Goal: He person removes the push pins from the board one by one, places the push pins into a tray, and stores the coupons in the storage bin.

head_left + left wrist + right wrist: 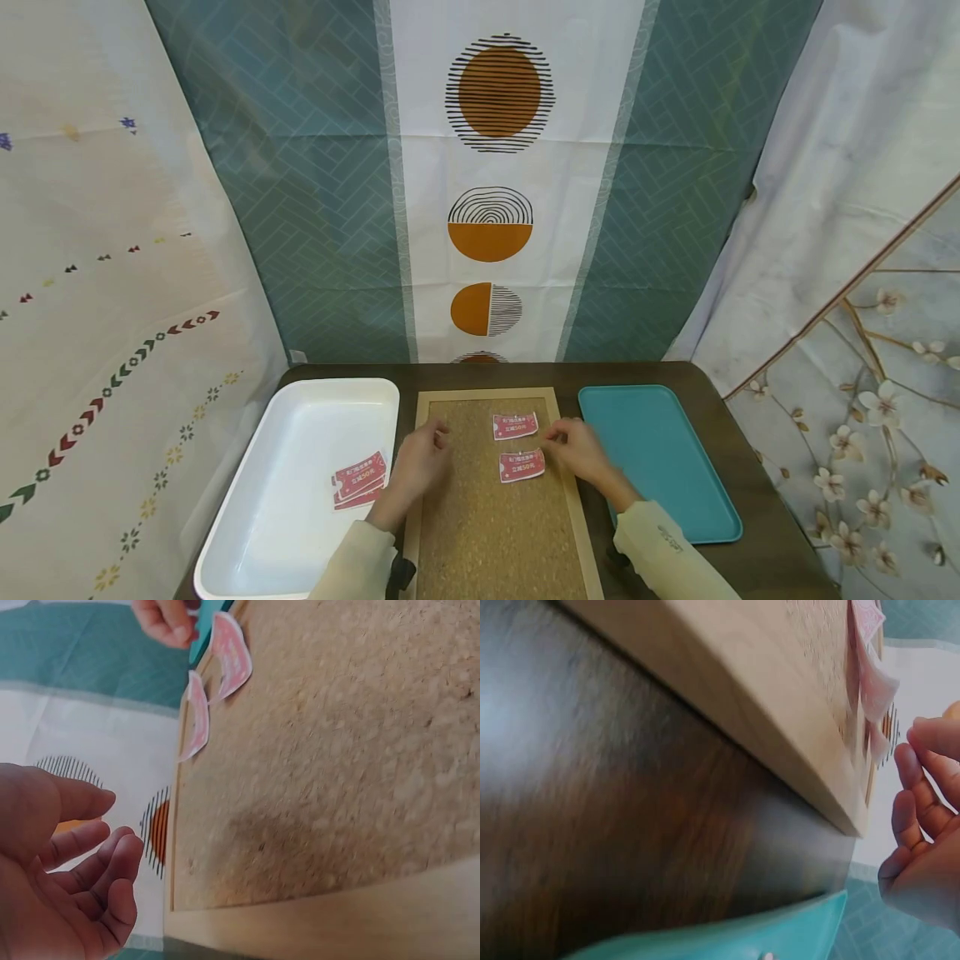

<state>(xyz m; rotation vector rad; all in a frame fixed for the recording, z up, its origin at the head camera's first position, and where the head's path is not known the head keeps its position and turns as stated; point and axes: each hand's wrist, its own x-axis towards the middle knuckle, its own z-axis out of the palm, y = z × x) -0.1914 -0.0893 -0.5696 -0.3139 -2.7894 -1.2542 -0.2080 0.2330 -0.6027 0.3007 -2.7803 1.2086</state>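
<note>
My left hand (pixel 422 454) hovers over the left frame of a cork board (pixel 487 533), fingers loosely bent. In the left wrist view this hand (pixel 71 862) has a gap between thumb and fingertips and holds nothing. Two pink-red paper coupons lie one above the other on the board, the upper coupon (pixel 515 426) and the lower coupon (pixel 522 466), their edges curling up. My right hand (pixel 577 450) is beside their right ends, above the board's right frame. In the right wrist view its thumb and index finger (pixel 909 761) come together; whether something small is between them is unclear.
A white tray (pixel 258 517) stands left of the board, with several overlapping coupons (pixel 360 477) at its right side. To the right lies a teal tray (pixel 667 467); a small shiny object (pixel 767 956) shows in it. All stand on a dark wooden table (pixel 780 533).
</note>
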